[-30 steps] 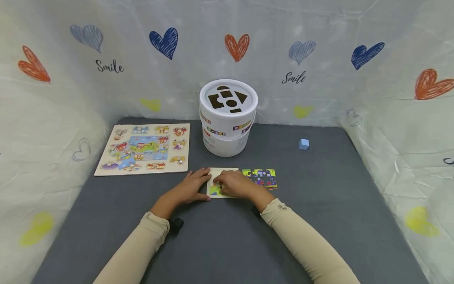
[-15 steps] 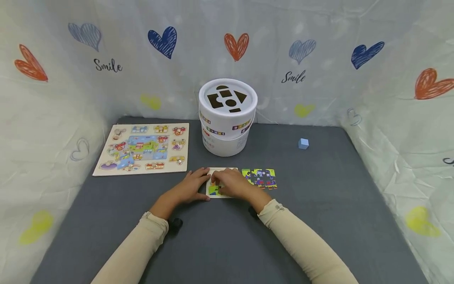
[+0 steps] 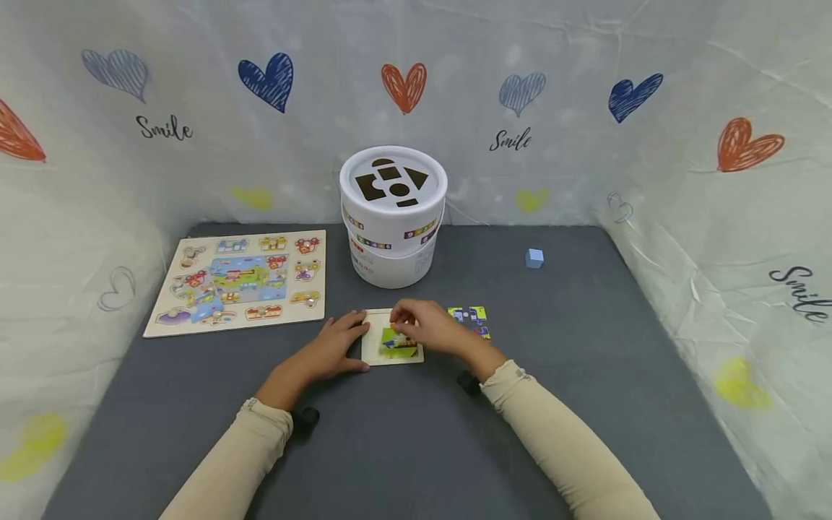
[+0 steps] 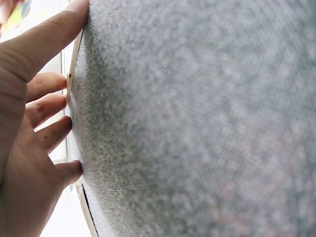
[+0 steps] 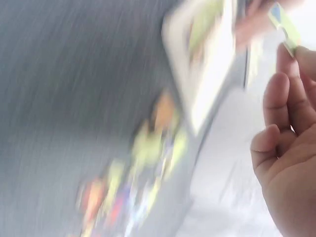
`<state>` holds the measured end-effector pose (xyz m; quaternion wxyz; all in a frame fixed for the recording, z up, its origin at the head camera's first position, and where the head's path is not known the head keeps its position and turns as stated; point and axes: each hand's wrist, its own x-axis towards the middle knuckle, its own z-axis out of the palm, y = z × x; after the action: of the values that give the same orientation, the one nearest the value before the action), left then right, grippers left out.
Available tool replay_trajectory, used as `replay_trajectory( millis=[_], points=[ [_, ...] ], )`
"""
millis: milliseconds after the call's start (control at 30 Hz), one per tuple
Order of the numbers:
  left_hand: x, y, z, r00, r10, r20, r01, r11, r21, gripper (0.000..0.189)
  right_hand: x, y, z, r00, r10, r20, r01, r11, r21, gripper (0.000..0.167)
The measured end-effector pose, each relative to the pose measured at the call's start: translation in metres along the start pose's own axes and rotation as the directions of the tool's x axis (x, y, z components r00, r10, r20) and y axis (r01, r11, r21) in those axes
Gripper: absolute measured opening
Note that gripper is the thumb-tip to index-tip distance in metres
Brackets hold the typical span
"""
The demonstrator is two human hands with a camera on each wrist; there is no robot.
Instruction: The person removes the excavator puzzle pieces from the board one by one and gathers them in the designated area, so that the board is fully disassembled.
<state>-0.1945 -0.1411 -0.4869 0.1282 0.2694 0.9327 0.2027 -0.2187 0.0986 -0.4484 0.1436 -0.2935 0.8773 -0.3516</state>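
My right hand (image 3: 425, 325) is over a small wooden puzzle tray (image 3: 373, 352). In the right wrist view, its thumb and a fingertip pinch a small green and blue puzzle piece (image 5: 285, 29). Green picture pieces (image 3: 398, 352) lie toward the tray's lower right, partly hidden by that hand. At the tray's left edge rests my left hand (image 3: 328, 350), its fingers spread and its thumb near the lower corner. In the left wrist view, thumb and fingers touch the tray's pale edge (image 4: 74, 61). More loose puzzle pieces (image 3: 477, 313) lie right of the tray, partly behind my right wrist.
A white bucket (image 3: 393, 249) with shaped holes in its lid stands behind the tray. To the left lies a large wooden puzzle board (image 3: 305, 312) with vehicle pictures. A blue cube (image 3: 534, 258) sits at the back right of the grey table (image 3: 403, 448).
My right hand has risen a little from the tray with a puzzle piece between its fingers, uncovering more of the green picture. My left hand stays at the tray's edge. The head view has shifted.
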Motion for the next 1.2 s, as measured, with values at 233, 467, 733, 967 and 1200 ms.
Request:
replay_trajectory(
  millis=[233,467,733,967,1200],
  points=[
    [0.001,-0.002,-0.001,1.0,-0.01,0.022,0.01,1.0,0.005,0.082,-0.029,0.036,-0.029,0.995,0.081,0.066,-0.076,0.995,-0.07,0.006],
    [0.001,-0.005,-0.002,1.0,-0.009,0.016,0.009,1.0,0.007,0.082,-0.038,0.049,-0.031,0.984,0.055,0.172,-0.045,0.997,-0.057,0.004],
    [0.001,-0.003,-0.002,1.0,-0.008,0.025,0.007,1.0,0.004,0.083,-0.041,0.052,-0.025,0.988,0.037,0.15,-0.023,0.995,-0.093,0.006],
    [0.0,-0.004,-0.007,1.0,-0.007,0.025,0.006,1.0,0.019,0.083,-0.03,0.04,-0.021,0.995,0.054,0.083,-0.041,0.988,-0.147,0.007],
    [0.0,-0.001,-0.004,1.0,-0.005,0.025,0.004,1.0,0.023,0.082,-0.005,0.019,0.002,0.987,-0.071,0.141,0.116,0.935,-0.337,0.024]
  ],
)
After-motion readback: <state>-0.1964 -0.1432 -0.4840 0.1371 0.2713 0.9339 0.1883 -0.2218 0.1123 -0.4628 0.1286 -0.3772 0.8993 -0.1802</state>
